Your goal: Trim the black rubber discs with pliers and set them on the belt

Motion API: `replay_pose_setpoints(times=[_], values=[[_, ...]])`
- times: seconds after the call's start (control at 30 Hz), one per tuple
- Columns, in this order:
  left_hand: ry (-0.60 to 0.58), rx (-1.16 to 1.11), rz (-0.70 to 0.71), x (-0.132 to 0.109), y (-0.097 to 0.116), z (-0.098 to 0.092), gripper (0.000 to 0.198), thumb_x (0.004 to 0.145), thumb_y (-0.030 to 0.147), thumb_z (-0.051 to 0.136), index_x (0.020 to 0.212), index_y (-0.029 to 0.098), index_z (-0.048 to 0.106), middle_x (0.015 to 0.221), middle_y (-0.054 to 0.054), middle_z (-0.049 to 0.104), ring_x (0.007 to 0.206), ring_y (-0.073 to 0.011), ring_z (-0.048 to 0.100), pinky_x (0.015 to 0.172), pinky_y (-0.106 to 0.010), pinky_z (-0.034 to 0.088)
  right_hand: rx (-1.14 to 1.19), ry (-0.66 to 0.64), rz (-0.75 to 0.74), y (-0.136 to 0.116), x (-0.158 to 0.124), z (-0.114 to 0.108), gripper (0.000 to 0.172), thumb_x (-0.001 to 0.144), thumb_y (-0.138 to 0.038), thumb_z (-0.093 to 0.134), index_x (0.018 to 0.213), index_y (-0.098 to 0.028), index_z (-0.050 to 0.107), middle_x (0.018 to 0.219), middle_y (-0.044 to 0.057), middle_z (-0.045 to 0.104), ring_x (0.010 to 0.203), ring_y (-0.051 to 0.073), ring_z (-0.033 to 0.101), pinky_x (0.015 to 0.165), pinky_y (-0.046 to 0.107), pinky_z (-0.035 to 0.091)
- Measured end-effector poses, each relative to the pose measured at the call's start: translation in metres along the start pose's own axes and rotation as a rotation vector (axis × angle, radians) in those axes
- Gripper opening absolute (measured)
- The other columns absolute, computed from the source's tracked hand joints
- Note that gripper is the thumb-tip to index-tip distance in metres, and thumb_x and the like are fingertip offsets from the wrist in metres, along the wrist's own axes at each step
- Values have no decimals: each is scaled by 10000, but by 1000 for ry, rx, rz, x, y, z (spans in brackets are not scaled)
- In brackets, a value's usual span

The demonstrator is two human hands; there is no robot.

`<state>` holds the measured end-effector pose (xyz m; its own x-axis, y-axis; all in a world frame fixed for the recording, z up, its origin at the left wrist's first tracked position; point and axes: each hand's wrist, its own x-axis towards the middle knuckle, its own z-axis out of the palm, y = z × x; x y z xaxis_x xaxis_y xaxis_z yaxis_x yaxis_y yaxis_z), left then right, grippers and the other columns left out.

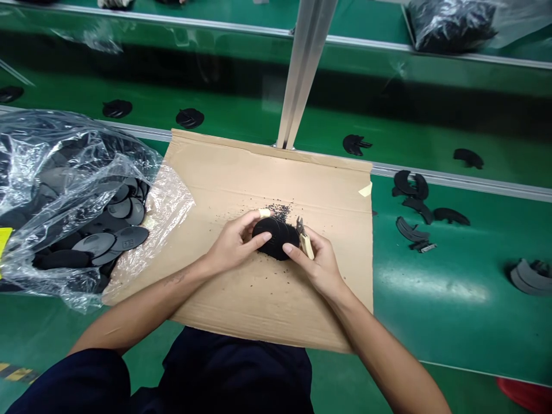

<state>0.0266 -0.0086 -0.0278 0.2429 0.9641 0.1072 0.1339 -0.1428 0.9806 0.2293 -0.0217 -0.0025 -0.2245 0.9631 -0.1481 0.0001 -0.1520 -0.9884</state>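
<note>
Black oval plastic pieces (276, 237), stacked together, are held between both hands over a cardboard sheet (224, 172). My left hand (235, 241) grips their left side, thumb on top, with a pale wrap around one fingertip. At the right side, my right hand (319, 261) presses its thumb on the pieces. Cutting nippers (304, 238) with cream handles also sit in the right hand, jaws pointing away from me. Small black scraps (279, 210) lie scattered just beyond the pieces.
A clear plastic bag (86, 172) of black oval pieces stands at the left. Curved black parts (416, 201) lie on the green table (431, 322) at the right. A metal post (304, 75) rises behind the cardboard, and more black parts (190, 118) rest along the back.
</note>
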Motion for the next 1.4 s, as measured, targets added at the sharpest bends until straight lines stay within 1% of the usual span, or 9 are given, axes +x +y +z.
replay_pose_setpoints(times=[0.1, 0.17, 0.33, 0.47, 0.6, 0.73, 0.9, 1.2, 1.4], values=[[-90, -133, -72, 3, 0, -3, 360, 932, 481, 693, 1079, 156, 743, 974, -78, 768, 872, -198, 718, 763, -288, 594, -18, -17, -11, 1, 0, 0, 391, 801, -549, 806, 983, -213, 721, 926, 25, 724, 887, 213, 655, 838, 339, 540], [-96, -90, -46, 5, 4, -7, 349, 938, 482, 686, 1026, 150, 749, 914, -70, 767, 804, -182, 710, 704, -266, 578, -70, 1, -50, 2, -1, -1, 370, 826, -545, 784, 989, -220, 712, 935, 29, 723, 877, 210, 656, 828, 341, 540], [-126, 330, 272, 3, 12, -14, 175, 984, 326, 653, 1004, 174, 737, 872, -49, 753, 754, -146, 687, 689, -244, 555, -373, 131, -347, 0, -3, -7, 257, 877, -427, 767, 1021, -237, 669, 965, 52, 718, 858, 207, 659, 798, 350, 537], [-149, 494, 538, -2, 10, -12, 165, 1008, 229, 606, 1144, 180, 686, 938, -54, 756, 810, -147, 705, 726, -257, 585, -649, 9, -653, 2, -3, -11, 92, 942, -256, 674, 1023, -214, 671, 927, 81, 737, 836, 217, 684, 743, 358, 544], [-116, 507, 597, -3, 7, -10, 175, 994, 199, 622, 1161, 176, 672, 925, -52, 751, 822, -151, 704, 730, -273, 593, -785, -45, -796, 5, -3, -11, 114, 971, -148, 573, 1006, -190, 673, 914, 95, 756, 794, 202, 702, 695, 343, 551], [-76, 332, 592, 2, 10, -10, 243, 937, 266, 737, 1155, 170, 684, 923, -56, 760, 826, -152, 709, 738, -284, 594, -710, -15, -840, 5, -6, -11, 147, 961, -108, 564, 1026, -200, 657, 925, 87, 757, 801, 196, 723, 696, 338, 581], [-87, 195, 602, 3, 11, -9, 275, 978, 293, 683, 1217, 159, 693, 1014, -110, 762, 936, -170, 723, 790, -305, 614, -571, 3, -819, 8, -8, -9, 203, 906, -69, 635, 1054, -208, 637, 933, 80, 739, 820, 196, 729, 709, 329, 597], [-28, 201, 595, -1, 14, -5, 249, 971, 251, 690, 1210, 190, 723, 978, -83, 797, 903, -176, 747, 808, -326, 622, -543, 11, -721, 11, -9, -6, 164, 928, -109, 642, 1047, -222, 650, 897, 57, 721, 774, 175, 701, 674, 307, 577], [10, 203, 561, -3, 19, -6, 155, 901, 204, 774, 1054, 184, 760, 868, -48, 796, 803, -154, 744, 747, -285, 611, -531, 6, -730, 11, -9, -4, 141, 945, -127, 630, 1045, -224, 653, 887, 62, 716, 776, 181, 693, 653, 314, 569]])
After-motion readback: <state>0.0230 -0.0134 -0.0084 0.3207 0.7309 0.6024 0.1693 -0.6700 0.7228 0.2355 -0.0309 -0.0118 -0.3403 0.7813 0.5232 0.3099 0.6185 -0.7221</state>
